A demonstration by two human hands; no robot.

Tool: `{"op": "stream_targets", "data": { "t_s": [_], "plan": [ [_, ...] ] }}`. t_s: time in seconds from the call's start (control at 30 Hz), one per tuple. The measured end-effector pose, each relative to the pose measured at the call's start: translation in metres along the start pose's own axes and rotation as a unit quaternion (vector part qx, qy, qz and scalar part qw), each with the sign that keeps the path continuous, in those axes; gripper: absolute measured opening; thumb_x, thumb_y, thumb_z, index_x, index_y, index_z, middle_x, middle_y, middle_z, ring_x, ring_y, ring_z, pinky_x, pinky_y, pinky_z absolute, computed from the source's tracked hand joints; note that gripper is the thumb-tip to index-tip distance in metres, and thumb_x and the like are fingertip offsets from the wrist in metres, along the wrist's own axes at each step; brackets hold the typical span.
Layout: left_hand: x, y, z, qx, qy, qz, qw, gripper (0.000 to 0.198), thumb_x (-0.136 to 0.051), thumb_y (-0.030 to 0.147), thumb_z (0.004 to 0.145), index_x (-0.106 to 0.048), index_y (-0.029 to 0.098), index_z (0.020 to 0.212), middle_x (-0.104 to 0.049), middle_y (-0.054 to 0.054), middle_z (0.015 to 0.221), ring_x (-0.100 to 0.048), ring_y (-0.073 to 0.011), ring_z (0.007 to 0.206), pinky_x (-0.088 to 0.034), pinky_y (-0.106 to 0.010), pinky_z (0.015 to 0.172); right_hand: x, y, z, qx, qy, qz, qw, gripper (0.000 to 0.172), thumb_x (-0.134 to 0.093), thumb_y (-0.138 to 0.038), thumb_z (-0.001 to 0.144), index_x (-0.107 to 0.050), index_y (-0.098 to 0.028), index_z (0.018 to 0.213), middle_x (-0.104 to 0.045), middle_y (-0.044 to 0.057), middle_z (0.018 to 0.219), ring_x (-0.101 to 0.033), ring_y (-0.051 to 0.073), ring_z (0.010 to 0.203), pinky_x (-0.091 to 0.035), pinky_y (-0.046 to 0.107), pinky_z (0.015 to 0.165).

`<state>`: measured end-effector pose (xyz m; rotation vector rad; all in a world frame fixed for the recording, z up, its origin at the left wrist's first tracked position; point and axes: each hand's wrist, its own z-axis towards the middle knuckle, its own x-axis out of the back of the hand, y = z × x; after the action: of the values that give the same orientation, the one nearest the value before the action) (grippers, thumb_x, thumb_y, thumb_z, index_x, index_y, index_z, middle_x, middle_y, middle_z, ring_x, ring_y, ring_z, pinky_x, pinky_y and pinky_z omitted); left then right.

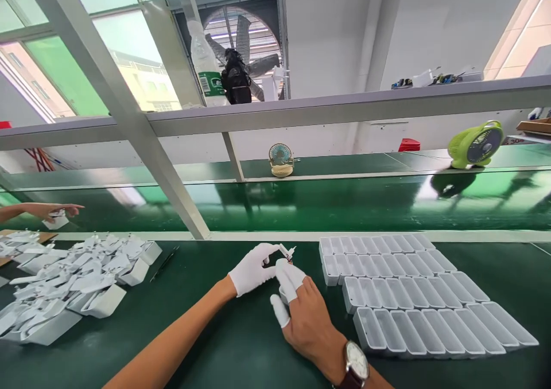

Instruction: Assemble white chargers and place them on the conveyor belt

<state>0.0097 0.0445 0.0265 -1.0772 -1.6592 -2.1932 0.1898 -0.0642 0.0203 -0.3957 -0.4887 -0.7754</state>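
My left hand (251, 269), in a white glove, pinches a small white part (287, 252) with a dark tip just above the green work surface. My right hand (301, 311) is bare apart from white finger cots and a wristwatch. Its capped fingertips meet the same small part from below, and a small white piece sits half hidden under them. Both hands are closed around the part at the middle of the table, just left of the white trays (413, 294).
Several white compartment trays lie overlapped at the right. A heap of white plastic housings (64, 283) sits at the left, with a thin dark tool (164, 263) beside it. Another person's hand (51, 211) holds a white piece at far left. Small fans (280, 159) stand beyond the conveyor belt.
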Motion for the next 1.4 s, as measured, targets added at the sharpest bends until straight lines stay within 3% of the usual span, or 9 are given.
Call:
{"op": "stream_targets", "data": {
  "t_s": [0.1, 0.17, 0.33, 0.47, 0.6, 0.87, 1.03, 1.27, 1.4],
  "plan": [
    [0.015, 0.009, -0.019, 0.006, 0.01, 0.003, 1.0, 0.055, -0.075, 0.033, 0.074, -0.063, 0.024, 0.126, -0.062, -0.003, 0.105, -0.052, -0.0152, 0.078, -0.051, -0.033, 0.077, -0.004, 0.006, -0.003, -0.048, -0.017, -0.001, 0.999, 0.043, -0.047, -0.011, 0.097, -0.049, -0.013, 0.14, -0.065, 0.019, 0.123, -0.058, 0.032, 0.122, -0.056, 0.052, 0.094],
    [0.018, 0.016, -0.032, -0.011, -0.036, -0.01, 0.999, 0.07, -0.081, 0.028, 0.066, -0.058, 0.027, 0.132, -0.059, -0.002, 0.107, -0.051, -0.0153, 0.079, -0.05, -0.031, 0.073, -0.008, 0.009, -0.007, -0.059, -0.014, -0.003, 0.998, 0.04, -0.048, -0.013, 0.098, -0.052, -0.015, 0.137, -0.065, 0.018, 0.12, -0.059, 0.033, 0.12, -0.055, 0.054, 0.094],
    [0.002, 0.029, -0.053, -0.062, -0.107, -0.05, 0.991, 0.107, -0.088, 0.027, 0.057, -0.037, 0.033, 0.151, -0.058, -0.003, 0.117, -0.051, -0.0155, 0.08, -0.05, -0.031, 0.072, -0.012, 0.008, -0.011, -0.116, -0.041, 0.076, 0.99, 0.041, -0.046, -0.018, 0.101, -0.048, -0.021, 0.142, -0.059, 0.016, 0.135, -0.055, 0.03, 0.127, -0.054, 0.054, 0.1],
    [-0.011, 0.037, -0.054, -0.033, -0.119, -0.082, 0.989, 0.082, -0.081, 0.027, 0.063, -0.05, 0.028, 0.139, -0.064, -0.001, 0.099, -0.059, -0.0171, 0.075, -0.051, -0.03, 0.066, -0.012, 0.002, -0.01, -0.211, -0.087, 0.195, 0.954, 0.046, -0.036, -0.023, 0.106, -0.036, -0.022, 0.152, -0.053, 0.013, 0.144, -0.058, 0.022, 0.128, -0.056, 0.04, 0.102],
    [-0.008, 0.036, -0.057, -0.029, -0.078, -0.016, 0.996, 0.068, -0.074, 0.027, 0.066, -0.055, 0.029, 0.131, -0.064, 0.002, 0.086, -0.062, -0.0189, 0.073, -0.05, -0.03, 0.067, -0.014, 0.01, -0.012, -0.234, -0.107, 0.185, 0.949, 0.046, -0.036, -0.026, 0.106, -0.038, -0.022, 0.151, -0.056, 0.013, 0.141, -0.058, 0.023, 0.127, -0.056, 0.04, 0.101],
    [0.038, -0.017, -0.044, 0.06, 0.086, 0.081, 0.991, 0.078, -0.072, 0.038, 0.071, -0.051, 0.019, 0.144, -0.067, -0.007, 0.1, -0.062, -0.0292, 0.103, -0.049, -0.039, 0.095, -0.027, 0.03, -0.018, -0.128, -0.143, 0.02, 0.981, 0.048, -0.041, -0.018, 0.101, -0.04, -0.017, 0.149, -0.061, 0.015, 0.134, -0.061, 0.028, 0.123, -0.055, 0.05, 0.102],
    [0.044, -0.04, -0.039, 0.067, 0.079, 0.073, 0.992, 0.077, -0.071, 0.037, 0.074, -0.049, 0.019, 0.146, -0.067, -0.007, 0.107, -0.061, -0.0281, 0.107, -0.047, -0.037, 0.097, -0.021, 0.02, -0.006, -0.079, -0.143, 0.001, 0.987, 0.043, -0.047, -0.018, 0.1, -0.048, -0.021, 0.143, -0.069, 0.012, 0.116, -0.067, 0.027, 0.107, -0.058, 0.048, 0.091],
    [0.039, -0.041, -0.039, 0.071, 0.056, 0.056, 0.994, 0.087, -0.073, 0.04, 0.073, -0.041, 0.021, 0.151, -0.066, -0.007, 0.114, -0.06, -0.0285, 0.11, -0.046, -0.038, 0.099, -0.034, 0.032, 0.014, 0.022, -0.254, -0.041, 0.966, 0.06, -0.055, -0.026, 0.098, -0.032, -0.017, 0.153, -0.055, 0.016, 0.143, -0.047, 0.032, 0.138, -0.033, 0.061, 0.116],
    [0.035, -0.044, -0.04, 0.092, 0.059, 0.036, 0.993, 0.096, -0.078, 0.042, 0.068, -0.038, 0.023, 0.153, -0.065, -0.008, 0.12, -0.059, -0.0308, 0.116, -0.046, -0.038, 0.1, -0.04, 0.033, 0.009, -0.004, -0.263, -0.053, 0.963, 0.031, -0.052, -0.023, 0.097, -0.058, -0.016, 0.127, -0.07, 0.013, 0.103, -0.065, 0.03, 0.103, -0.048, 0.054, 0.096]
  ]
}}
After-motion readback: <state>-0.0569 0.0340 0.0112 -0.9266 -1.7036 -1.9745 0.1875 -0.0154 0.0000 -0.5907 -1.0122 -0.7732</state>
